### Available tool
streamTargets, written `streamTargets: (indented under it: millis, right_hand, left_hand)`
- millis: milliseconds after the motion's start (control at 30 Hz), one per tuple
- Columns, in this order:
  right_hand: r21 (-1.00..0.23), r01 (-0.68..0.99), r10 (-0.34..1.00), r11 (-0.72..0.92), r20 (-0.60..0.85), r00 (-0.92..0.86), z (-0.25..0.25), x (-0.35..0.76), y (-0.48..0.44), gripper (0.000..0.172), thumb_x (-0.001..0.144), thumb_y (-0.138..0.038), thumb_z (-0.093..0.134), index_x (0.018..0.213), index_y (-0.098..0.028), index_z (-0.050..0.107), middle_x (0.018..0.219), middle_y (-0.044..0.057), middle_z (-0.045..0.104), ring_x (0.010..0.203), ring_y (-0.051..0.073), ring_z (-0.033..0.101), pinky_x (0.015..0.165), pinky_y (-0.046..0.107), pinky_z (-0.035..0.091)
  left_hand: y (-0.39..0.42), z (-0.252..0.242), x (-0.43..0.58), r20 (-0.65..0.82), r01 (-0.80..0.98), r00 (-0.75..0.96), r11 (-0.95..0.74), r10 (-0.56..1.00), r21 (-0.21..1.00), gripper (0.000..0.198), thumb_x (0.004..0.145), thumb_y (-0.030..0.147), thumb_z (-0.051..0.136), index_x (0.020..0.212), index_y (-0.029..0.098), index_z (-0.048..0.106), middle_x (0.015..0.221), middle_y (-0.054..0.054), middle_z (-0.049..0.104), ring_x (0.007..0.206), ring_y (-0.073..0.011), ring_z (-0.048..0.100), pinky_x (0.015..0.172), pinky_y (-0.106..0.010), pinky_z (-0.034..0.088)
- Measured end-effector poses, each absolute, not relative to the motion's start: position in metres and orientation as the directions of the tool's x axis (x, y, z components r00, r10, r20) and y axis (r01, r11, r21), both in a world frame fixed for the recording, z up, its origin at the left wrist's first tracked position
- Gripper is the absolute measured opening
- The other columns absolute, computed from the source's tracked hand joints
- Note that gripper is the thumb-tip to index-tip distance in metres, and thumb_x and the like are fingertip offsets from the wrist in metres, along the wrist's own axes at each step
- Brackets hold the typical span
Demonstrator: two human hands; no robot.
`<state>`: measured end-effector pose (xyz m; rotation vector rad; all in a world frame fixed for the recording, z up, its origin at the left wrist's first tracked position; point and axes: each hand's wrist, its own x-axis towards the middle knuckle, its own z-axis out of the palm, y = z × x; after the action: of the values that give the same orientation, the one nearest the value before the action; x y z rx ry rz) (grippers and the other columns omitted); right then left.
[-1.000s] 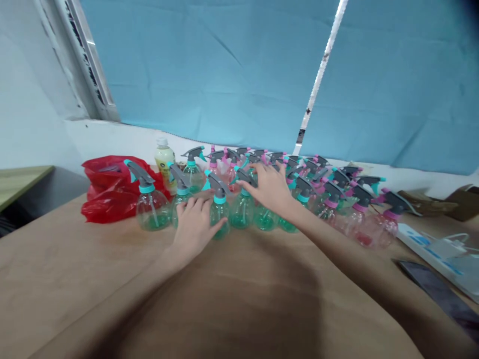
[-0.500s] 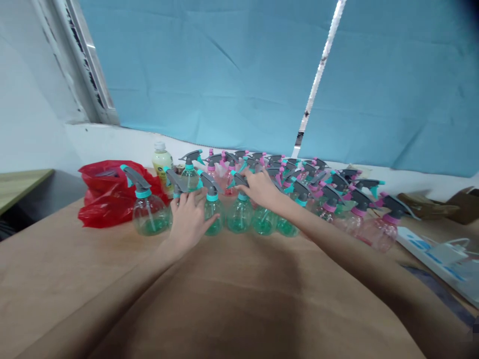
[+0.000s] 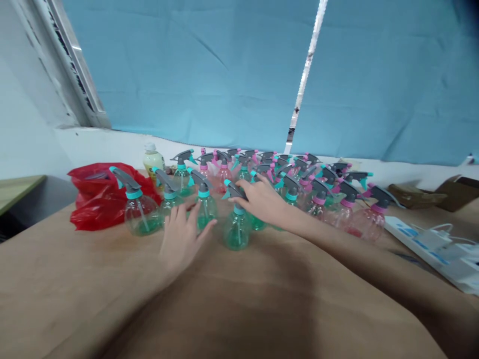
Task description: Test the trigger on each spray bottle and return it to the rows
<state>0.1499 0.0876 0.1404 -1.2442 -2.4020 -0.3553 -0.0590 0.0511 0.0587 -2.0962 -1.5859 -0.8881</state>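
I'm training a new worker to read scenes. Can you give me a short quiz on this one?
1. True or false: the right hand grips the sprayer head of a green spray bottle.
2. What lies left of the bottles? A) red plastic bag B) blue bucket C) folded towel
3. Fill in: the left hand, low beside the bottles, has its fingers ____.
Key: 1 true; 2 A; 3 open.

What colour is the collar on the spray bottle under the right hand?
The collar of the spray bottle at the right hand is teal; head view.
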Motion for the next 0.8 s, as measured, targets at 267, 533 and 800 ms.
streamTargets:
  millis: [267, 533, 800]
  right_hand:
    - [-0.018, 0.769, 0.670, 0.639, 0.503, -0.546, 0.132, 0.175, 0.053, 0.037, 0.093, -0.045, 0.044, 0.092, -0.013, 0.061, 0.068, 0.007, 0.067, 0.068, 0.023, 0.063, 0.091, 0.045, 0.036]
    - [-0.214, 0.672, 0.666, 0.709, 0.516, -0.539, 0.130, 0.205, 0.027, 0.037, 0.093, -0.047, 0.041, 0.082, -0.018, 0.061, 0.071, 0.005, 0.064, 0.070, 0.019, 0.056, 0.078, 0.038, 0.040]
    - [-0.535, 0.473, 0.714, 0.700, 0.514, -0.475, 0.103, 0.261, 0.011, 0.050, 0.072, -0.050, 0.070, 0.113, -0.022, 0.059, 0.107, 0.004, 0.068, 0.094, 0.021, 0.064, 0.080, 0.034, 0.048]
  left_hand:
    - [-0.007, 0.029, -0.009, 0.325, 0.722, 0.288, -0.427, 0.901, 0.544, 0.081, 0.083, 0.055, 0.058, 0.145, 0.025, 0.016, 0.141, -0.016, 0.038, 0.126, -0.0338, 0.043, 0.099, -0.052, 0.038]
    - [0.001, 0.016, 0.024, 0.368, 0.605, 0.287, -0.466, 0.884, 0.645, 0.088, 0.080, 0.047, 0.067, 0.146, 0.025, 0.013, 0.144, -0.017, 0.035, 0.133, -0.0348, 0.034, 0.104, -0.056, 0.030]
    - [-0.008, 0.019, 0.054, 0.296, 0.524, 0.438, -0.509, 0.849, 0.683, 0.080, 0.079, 0.044, 0.068, 0.143, 0.026, 0.024, 0.142, -0.013, 0.042, 0.130, -0.0334, 0.040, 0.101, -0.054, 0.036]
